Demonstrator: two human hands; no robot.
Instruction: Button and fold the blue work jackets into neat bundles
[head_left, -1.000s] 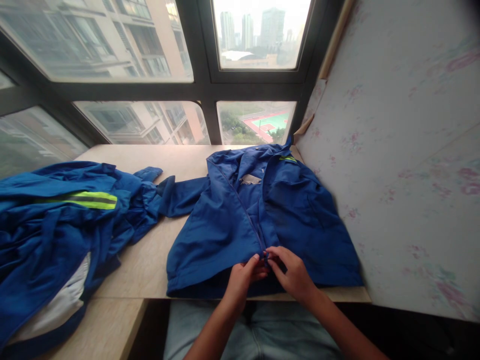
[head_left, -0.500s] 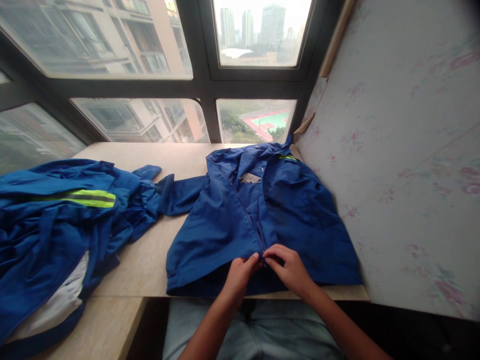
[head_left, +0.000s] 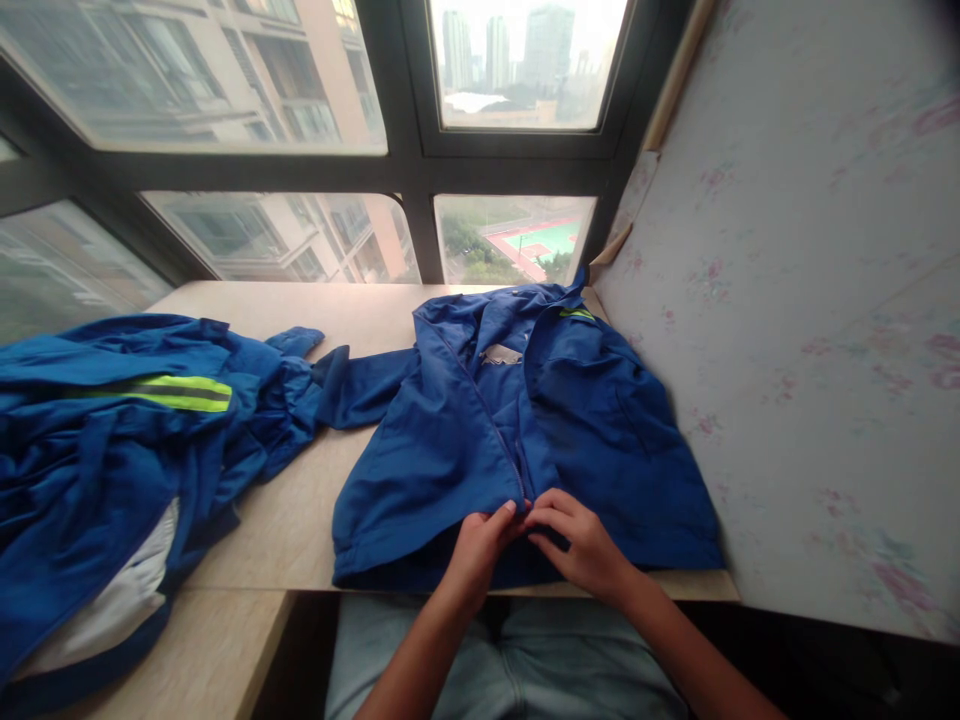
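A blue jacket [head_left: 435, 440] lies front up on the ledge, its collar toward the window and its hem toward me. The front is parted at the top and narrows to the hem, where the two zipper edges [head_left: 517, 470] come together. My left hand [head_left: 484, 545] pinches the bottom corner of the left front edge between thumb and fingers. Right beside it, my right hand [head_left: 574, 540] has its fingertips closed on the bottom of the other front edge. The small zipper parts at the fingertips are hidden by my fingers.
Another blue garment [head_left: 90, 470] with a yellow-green reflective strip [head_left: 184, 393] lies crumpled at the left, touching the jacket's sleeve [head_left: 367, 388]. The beige ledge [head_left: 277, 530] ends in front of my legs. A window [head_left: 405, 175] is behind; a flowered wall [head_left: 795, 330] borders the right.
My right hand's fingers have shifted slightly left, closer to my left fingertips at the hem. The jacket lies nearly as before.
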